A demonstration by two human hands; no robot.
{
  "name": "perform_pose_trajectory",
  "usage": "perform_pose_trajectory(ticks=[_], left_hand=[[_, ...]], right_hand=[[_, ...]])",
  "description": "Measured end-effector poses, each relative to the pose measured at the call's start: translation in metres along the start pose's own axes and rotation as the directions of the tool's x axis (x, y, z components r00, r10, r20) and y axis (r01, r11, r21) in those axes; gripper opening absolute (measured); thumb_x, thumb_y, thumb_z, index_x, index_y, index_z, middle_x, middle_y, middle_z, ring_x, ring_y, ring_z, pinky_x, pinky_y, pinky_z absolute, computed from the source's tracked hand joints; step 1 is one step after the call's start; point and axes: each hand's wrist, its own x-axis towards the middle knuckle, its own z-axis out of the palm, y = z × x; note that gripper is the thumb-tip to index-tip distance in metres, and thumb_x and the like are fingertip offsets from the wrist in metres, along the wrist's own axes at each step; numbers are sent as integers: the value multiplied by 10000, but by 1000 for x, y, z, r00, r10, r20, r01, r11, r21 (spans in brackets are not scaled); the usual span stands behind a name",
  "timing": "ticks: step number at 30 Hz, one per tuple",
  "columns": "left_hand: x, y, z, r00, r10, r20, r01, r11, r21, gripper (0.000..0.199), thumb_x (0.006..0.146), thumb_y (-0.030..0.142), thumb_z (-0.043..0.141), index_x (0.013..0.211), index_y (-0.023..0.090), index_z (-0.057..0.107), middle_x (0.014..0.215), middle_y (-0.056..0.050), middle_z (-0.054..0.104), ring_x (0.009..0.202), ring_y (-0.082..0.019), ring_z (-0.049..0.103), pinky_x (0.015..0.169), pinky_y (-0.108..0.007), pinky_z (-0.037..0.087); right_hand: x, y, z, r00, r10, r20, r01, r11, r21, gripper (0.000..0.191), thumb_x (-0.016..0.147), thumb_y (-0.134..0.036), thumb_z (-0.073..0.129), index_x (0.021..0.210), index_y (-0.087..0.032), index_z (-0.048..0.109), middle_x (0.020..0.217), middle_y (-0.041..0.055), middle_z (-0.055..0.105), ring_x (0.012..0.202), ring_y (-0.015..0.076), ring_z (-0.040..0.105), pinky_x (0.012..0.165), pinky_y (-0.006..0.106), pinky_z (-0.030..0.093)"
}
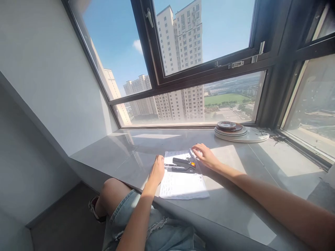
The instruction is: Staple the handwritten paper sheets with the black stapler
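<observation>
Blk stapler [183,162] on printed paper [183,186]; L hand [157,170] curled @ its L edge, R hand [205,156] @ far R corner; can't tell if pinching.

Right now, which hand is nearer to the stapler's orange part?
The right hand, at the upper right corner of the paper; the left hand is beside the opposite end of the stapler.

One left hand [157,171] and one right hand [205,157] are counted, together with one stapler [182,161] and one printed paper [183,188], of which the number of sheets cannot be told. In one pile, at least three round plates [231,134] are made out, their exact number being hidden. One bare knee [112,190], one white cloud [137,46] and one green field [225,99] are also seen.
</observation>
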Motion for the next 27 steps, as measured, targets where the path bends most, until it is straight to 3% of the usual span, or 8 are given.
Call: perform_pose_trajectory(ticks=[3,7,13,19,27], left_hand=[[-5,8,-3,998,66,11,-66,998,4,246,1123,309,324,1076,219,548,1105,-94,616,1012,-225,620,943,-358,478],[-6,12,-8,996,84,40,-82,996,-29,259,1126,311,322,1123,203,557,1135,-104,589,1077,-232,610,1004,-366,477],[-11,19,-15,964,194,180,-176,978,-108,390,1155,339,293,1341,204,608,1213,-111,603,1045,-211,625,993,-341,503],[-7,17,-15,939,328,104,-323,945,-59,311,1139,303,421,1323,240,663,1151,-84,684,1087,-237,641,1008,-386,505],[-3,13,-11,959,261,105,-266,963,36,181,1062,184,574,1136,242,729,1121,-63,734,1147,-247,636,1071,-402,470]], right_hand=[[-6,-24,9,987,-137,87,115,968,224,308,1108,-430,440,1137,-238,678,1092,78,731,972,232,654,868,383,555],[-18,-36,20,928,-281,246,238,953,190,393,1046,-437,594,1358,-198,590,1228,132,707,1036,248,670,904,402,569],[-21,-33,21,921,-253,295,217,965,148,446,1046,-401,564,1435,-185,532,1279,157,704,1081,276,686,947,441,566],[-18,-36,18,918,-211,336,171,974,146,440,1047,-454,552,1403,-195,557,1237,163,718,1041,299,699,920,452,576],[-19,-33,20,923,-200,330,156,975,157,428,1033,-449,582,1402,-233,574,1260,141,728,1073,304,707,931,450,574]])
